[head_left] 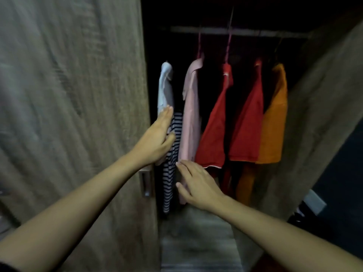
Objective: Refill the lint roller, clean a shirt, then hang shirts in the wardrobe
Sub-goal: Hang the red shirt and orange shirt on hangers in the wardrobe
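Note:
Several shirts hang on a rail (245, 32) inside the dark wardrobe. From the left: a pale grey shirt (165, 83), a black-and-white striped shirt (172, 161), a pink shirt (191, 114), two red shirts (215, 132) (248, 130) and an orange shirt (275, 122). My left hand (155, 138) lies flat with fingers straight against the grey and striped shirts. My right hand (198, 185) is spread, fingertips touching the lower hem of the pink shirt. Neither hand grips anything. No lint roller is in view.
The wood-grain wardrobe door (74, 95) fills the left, with a metal handle (145, 183) at its edge. Another door panel (318, 107) stands at the right. A striped floor or shelf (196, 242) lies below the shirts. A dark area with a pale object (315, 201) is at the far right.

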